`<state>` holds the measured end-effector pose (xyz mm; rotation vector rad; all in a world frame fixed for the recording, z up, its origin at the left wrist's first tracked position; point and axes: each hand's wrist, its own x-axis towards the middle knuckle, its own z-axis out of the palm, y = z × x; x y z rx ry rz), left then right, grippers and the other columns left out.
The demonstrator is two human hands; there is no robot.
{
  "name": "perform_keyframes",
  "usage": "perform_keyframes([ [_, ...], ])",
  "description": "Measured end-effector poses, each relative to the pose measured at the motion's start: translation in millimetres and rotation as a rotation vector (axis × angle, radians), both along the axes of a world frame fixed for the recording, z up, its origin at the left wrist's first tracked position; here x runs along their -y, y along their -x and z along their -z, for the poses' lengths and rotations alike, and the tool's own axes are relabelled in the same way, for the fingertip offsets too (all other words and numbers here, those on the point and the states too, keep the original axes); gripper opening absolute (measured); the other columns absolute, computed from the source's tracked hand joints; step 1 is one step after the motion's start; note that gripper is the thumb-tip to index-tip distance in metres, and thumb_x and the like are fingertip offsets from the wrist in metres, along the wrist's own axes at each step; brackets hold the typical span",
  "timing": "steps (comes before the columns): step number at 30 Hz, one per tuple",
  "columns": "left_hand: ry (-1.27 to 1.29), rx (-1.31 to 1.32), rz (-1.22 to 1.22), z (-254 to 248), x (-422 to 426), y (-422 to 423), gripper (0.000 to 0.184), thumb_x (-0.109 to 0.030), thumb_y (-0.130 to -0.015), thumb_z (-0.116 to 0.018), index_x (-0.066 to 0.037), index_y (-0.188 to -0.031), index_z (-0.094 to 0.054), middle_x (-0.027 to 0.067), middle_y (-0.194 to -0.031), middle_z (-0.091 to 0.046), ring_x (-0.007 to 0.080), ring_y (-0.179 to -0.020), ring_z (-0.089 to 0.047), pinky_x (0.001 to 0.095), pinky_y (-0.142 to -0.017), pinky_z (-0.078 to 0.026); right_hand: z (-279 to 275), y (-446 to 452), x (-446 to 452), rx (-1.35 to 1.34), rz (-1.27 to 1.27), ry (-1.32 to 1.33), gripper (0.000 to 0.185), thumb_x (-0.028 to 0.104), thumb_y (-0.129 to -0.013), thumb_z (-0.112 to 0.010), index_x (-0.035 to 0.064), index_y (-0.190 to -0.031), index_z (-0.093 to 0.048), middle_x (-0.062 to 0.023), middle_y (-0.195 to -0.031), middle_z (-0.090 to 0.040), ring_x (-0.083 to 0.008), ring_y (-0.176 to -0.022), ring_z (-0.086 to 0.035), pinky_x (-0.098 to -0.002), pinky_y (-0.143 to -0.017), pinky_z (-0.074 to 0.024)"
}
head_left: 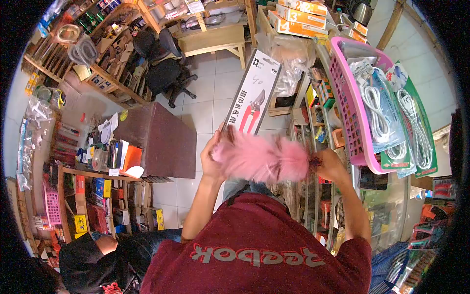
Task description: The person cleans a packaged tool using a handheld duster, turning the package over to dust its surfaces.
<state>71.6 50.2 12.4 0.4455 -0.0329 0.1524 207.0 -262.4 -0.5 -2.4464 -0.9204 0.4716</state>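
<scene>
My left hand [212, 156] grips the lower end of a flat white pruning shears box [254, 93], printed with red-handled shears and marked "40" by hand. The box tilts away from me, its top toward the room. In my right hand [329, 165] is the handle end of a pink feather duster [269, 157]. Its fluffy feathers are slightly blurred and lie across the bottom of the box, hiding that part and some of my left fingers. The fingers of my right hand are wrapped round the duster's dark base.
A pink plastic basket [350, 105] with packaged white cables [377, 115] stands at the right on a glass counter [387, 206]. Orange-and-white boxes [298, 22] are stacked beyond. An office chair [166, 73], a brown cabinet [161, 139] and crowded shelves stand left. A seated person's leg [98, 259] shows lower left.
</scene>
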Motion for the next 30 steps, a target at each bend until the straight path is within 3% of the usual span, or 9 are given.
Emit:
perform_keyframes([
  [2,-0.04,-0.203,-0.079,-17.3,8.1,4.1,0.044,-0.03,-0.095,-0.038,-0.003,-0.128,-0.048,0.0125,-0.128,-0.052,0.0308,-0.118,-0.049,0.0487,-0.106,-0.03,-0.9,-0.3,-0.7,-0.006,0.036,0.021,0.019,0.016,-0.076,-0.061,0.0035,-0.088,-0.067,-0.0187,-0.079,-0.065,-0.0359,-0.074,-0.064,-0.0436,-0.069,-0.0491],
  [7,0.046,-0.061,-0.026,-28.9,19.7,-5.5,0.044,-0.03,-0.095,-0.036,-0.003,-0.127,-0.048,0.0133,-0.128,-0.053,0.0307,-0.119,-0.048,0.0487,-0.108,-0.028,31.3,-3.7,3.6,-0.209,0.116,-0.239,0.026,0.021,-0.074,-0.063,0.0042,-0.094,-0.065,-0.0192,-0.079,-0.064,-0.0355,-0.075,-0.062,-0.0446,-0.07,-0.0485],
  [13,-0.026,-0.038,-0.06,-13.2,12.1,-4.8,0.044,-0.03,-0.093,-0.039,-0.002,-0.126,-0.049,0.0137,-0.124,-0.055,0.0297,-0.117,-0.049,0.0475,-0.106,-0.03,9.1,10.4,-1.5,0.175,-0.085,-0.165,0.027,0.023,-0.072,-0.066,0.0058,-0.093,-0.064,-0.0173,-0.074,-0.061,-0.0345,-0.073,-0.062,-0.0452,-0.068,-0.0477],
  [16,0.034,-0.082,-0.061,-15.5,12.4,-7.3,0.044,-0.03,-0.092,-0.042,-0.002,-0.125,-0.05,0.0123,-0.123,-0.056,0.0286,-0.117,-0.049,0.047,-0.105,-0.031,11.4,-0.5,-5.8,-0.102,0.01,-0.05,0.03,0.014,-0.068,-0.069,0.003,-0.095,-0.064,-0.0161,-0.08,-0.063,-0.0315,-0.073,-0.062,-0.0386,-0.069,-0.0495],
  [18,0.015,-0.146,-0.09,-17.0,13.6,-6.9,0.045,-0.031,-0.091,-0.043,-0.003,-0.125,-0.05,0.011,-0.124,-0.055,0.0278,-0.117,-0.049,0.0467,-0.105,-0.031,17.6,5.1,-5.9,-0.02,-0.026,-0.043,0.027,0.012,-0.069,-0.066,0.0046,-0.095,-0.065,-0.0166,-0.083,-0.064,-0.0326,-0.075,-0.062,-0.0395,-0.069,-0.0495],
  [21,0.082,0.219,-0.058,-3.9,12.2,-2.3,0.049,-0.032,-0.095,-0.038,-0.004,-0.135,-0.04,0.012,-0.134,-0.047,0.0262,-0.125,-0.043,0.0451,-0.107,-0.03,7.8,12.2,-12.3,0.122,-0.11,-0.022,0.024,0.01,-0.071,-0.062,0.0057,-0.095,-0.066,-0.0177,-0.082,-0.065,-0.0348,-0.077,-0.063,-0.0406,-0.067,-0.05],
  [25,-0.037,-0.101,-0.071,-21.7,13.4,-8.3,0.05,-0.032,-0.095,-0.038,-0.005,-0.137,-0.037,0.0126,-0.137,-0.044,0.0268,-0.127,-0.041,0.0473,-0.107,-0.03,18.5,1.8,-5.5,0.076,0.124,-0.021,0.018,0.017,-0.072,-0.063,0.0082,-0.088,-0.064,-0.018,-0.075,-0.063,-0.0382,-0.075,-0.062,-0.0482,-0.069,-0.0492],
  [28,-0.016,-0.099,-0.074,-23.2,16.2,-7.7,0.047,-0.032,-0.094,-0.038,-0.004,-0.132,-0.045,0.0126,-0.133,-0.048,0.0283,-0.123,-0.045,0.0471,-0.107,-0.029,49.0,-1.5,5.9,0.114,0.115,0.001,0.022,0.015,-0.072,-0.063,0.0086,-0.092,-0.064,-0.018,-0.079,-0.064,-0.0394,-0.077,-0.062,-0.0483,-0.071,-0.0497],
  [30,0.052,0.084,0.051,-11.5,7.8,-2.8,0.047,-0.033,-0.094,-0.038,-0.005,-0.131,-0.046,0.0133,-0.133,-0.049,0.0284,-0.121,-0.047,0.0461,-0.105,-0.031,10.2,8.7,-5.8,0.125,-0.037,0.141,0.021,0.013,-0.072,-0.062,0.0075,-0.092,-0.064,-0.0187,-0.08,-0.064,-0.0398,-0.078,-0.062,-0.0484,-0.071,-0.0497],
])
